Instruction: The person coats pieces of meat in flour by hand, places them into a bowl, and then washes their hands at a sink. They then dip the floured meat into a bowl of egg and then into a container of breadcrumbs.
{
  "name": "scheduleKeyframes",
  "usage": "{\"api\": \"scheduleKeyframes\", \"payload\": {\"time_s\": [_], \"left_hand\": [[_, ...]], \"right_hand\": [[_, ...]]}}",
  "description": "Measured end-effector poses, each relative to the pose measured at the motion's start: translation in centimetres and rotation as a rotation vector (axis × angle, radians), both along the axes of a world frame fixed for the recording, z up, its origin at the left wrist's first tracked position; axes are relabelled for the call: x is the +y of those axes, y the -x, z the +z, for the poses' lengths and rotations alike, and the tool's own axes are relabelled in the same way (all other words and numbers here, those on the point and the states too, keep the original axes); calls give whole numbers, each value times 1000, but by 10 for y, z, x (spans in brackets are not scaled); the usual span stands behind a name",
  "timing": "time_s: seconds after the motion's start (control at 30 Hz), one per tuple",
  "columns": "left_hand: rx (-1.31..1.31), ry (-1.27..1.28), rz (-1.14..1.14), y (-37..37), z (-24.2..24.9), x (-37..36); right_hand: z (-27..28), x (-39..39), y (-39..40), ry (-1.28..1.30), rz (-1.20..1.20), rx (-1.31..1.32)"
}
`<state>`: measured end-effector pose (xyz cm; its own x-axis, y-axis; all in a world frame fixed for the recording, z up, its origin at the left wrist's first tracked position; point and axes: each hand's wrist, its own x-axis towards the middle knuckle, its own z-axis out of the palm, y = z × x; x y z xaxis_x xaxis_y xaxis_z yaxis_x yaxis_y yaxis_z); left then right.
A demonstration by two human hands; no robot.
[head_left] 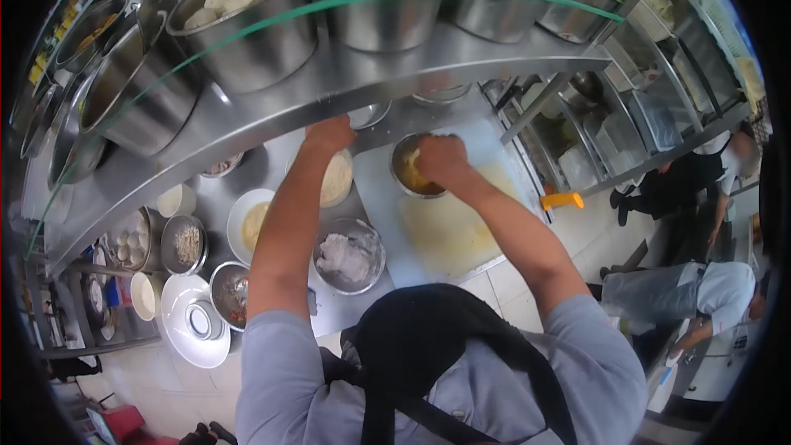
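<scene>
My right hand (442,158) is at a metal bowl (401,142) holding a yellow mixture (412,177), its fingers curled down inside the rim. Whatever those fingers grip is hidden by the hand. My left hand (331,133) is closed and reaches in under the shelf edge, beside another metal bowl (371,118) whose contents are partly covered. Just below that hand is a bowl of pale crumbs or flour (336,180). A metal bowl with a whitish, pasty mass (344,259) stands closer to my body.
A steel shelf (362,86) with deep metal containers (387,12) overhangs the counter. A cutting board (449,231) lies on the right, near an orange handle (563,200). Several bowls and a white wide-rimmed dish (185,338) are on the left. Two people (684,297) stand at right.
</scene>
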<state>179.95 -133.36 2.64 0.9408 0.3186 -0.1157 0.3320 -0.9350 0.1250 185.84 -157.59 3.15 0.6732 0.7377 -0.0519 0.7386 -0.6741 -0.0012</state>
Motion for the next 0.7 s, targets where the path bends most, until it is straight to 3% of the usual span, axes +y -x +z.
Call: {"api": "scheduleKeyframes", "payload": {"time_s": [0.07,0.13,0.2,0.27,0.4,0.47,0.53,0.6,0.7], "left_hand": [[108,109,5,15,8,8],[-211,141,99,36,14,12],[-336,223,144,69,29,8],[-501,59,64,99,24,15],[-452,26,40,141,17,7],[-309,9,25,151,18,-10],[-341,101,1,157,5,-27],[-295,19,-128,158,-5,-47],[-254,14,-147,145,-22,-57]], "right_hand": [[5,-5,0,-1,66,-45],[-5,-4,3,-8,139,-97],[-29,-8,8,143,160,116],[-28,-8,7,139,123,177],[10,-7,-10,56,16,257],[16,-15,-18,46,22,261],[26,-19,-19,28,29,257],[40,-22,-11,9,-66,357],[30,-30,-17,-107,-27,310]]}}
